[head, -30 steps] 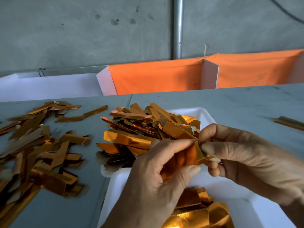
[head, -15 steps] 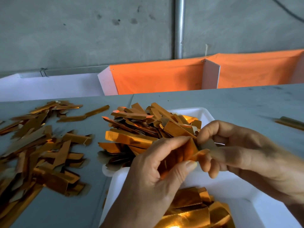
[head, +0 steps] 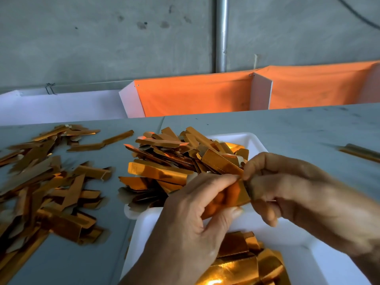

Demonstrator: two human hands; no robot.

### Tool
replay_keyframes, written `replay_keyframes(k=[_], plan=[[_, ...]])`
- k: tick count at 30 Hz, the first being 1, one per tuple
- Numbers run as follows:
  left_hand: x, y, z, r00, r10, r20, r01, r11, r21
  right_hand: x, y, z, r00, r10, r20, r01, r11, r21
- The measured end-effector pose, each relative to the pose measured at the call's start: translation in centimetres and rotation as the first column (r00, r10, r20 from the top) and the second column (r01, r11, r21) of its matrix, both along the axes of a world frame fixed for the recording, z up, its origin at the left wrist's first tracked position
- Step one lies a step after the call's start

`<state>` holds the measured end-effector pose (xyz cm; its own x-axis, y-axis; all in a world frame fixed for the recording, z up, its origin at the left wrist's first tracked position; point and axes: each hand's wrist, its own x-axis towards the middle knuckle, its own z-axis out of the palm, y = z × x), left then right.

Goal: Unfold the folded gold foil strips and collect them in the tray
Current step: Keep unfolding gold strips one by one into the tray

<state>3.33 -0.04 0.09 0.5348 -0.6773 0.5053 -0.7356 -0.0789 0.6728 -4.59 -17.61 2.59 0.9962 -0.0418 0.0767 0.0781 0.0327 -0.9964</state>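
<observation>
Strip in hand: a folded gold foil strip [head: 234,197] is held between both hands at about 5 o'clock from the picture's centre, above the near part of the tray [head: 304,258].
How it will handle: thin and very light, I judge; it looks springy enough to hold a crease, slick on its shiny face, and easy to tear or crumple if pulled hard.
Where to hold: the two free edges at the open end seem best, one edge per hand, so the fold can be peeled apart.
Left hand: the left hand [head: 185,229] comes up from 6 o'clock, thumb and forefinger pinching the strip's left part, the other fingers curled behind it.
Right hand: the right hand [head: 292,194] comes in from 4 o'clock, thumb and forefinger nipping the strip's right edge; the lower fingers are curled under, holding nothing I can see.
Tray: opened foil [head: 242,266] lies in its near end at 6 o'clock; a heap of folded strips [head: 174,159] covers its far end at 12 o'clock.
Table: a loose pile [head: 45,186] lies on the table [head: 277,128] at 9 o'clock, and one stray strip [head: 359,152] at 3 o'clock.
</observation>
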Motion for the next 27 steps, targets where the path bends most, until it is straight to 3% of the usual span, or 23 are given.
replay_keyframes(k=[3, 6, 19, 27], plan=[[0.03, 0.14, 0.01, 1.0, 0.008, -0.004, -0.008, 1.0, -0.001, 0.09, -0.66, -0.15, 0.996, 0.087, -0.02, -0.08, 0.972, 0.221], [-0.02, 0.15, 0.12, 1.0, -0.006, -0.015, 0.006, 1.0, -0.004, 0.33, -0.46, -0.53, 0.994, 0.098, -0.049, -0.08, 0.954, 0.288], [-0.1, 0.14, 0.14, 0.999, -0.032, -0.005, 0.032, 0.999, 0.018, 0.42, -0.23, -0.36, 0.995, 0.006, -0.099, 0.001, 0.998, 0.063], [-0.11, 0.06, 0.13, 0.999, -0.031, -0.014, 0.032, 0.999, 0.017, 0.24, -0.04, 0.0, 0.996, -0.038, -0.084, 0.045, 0.995, 0.085]])
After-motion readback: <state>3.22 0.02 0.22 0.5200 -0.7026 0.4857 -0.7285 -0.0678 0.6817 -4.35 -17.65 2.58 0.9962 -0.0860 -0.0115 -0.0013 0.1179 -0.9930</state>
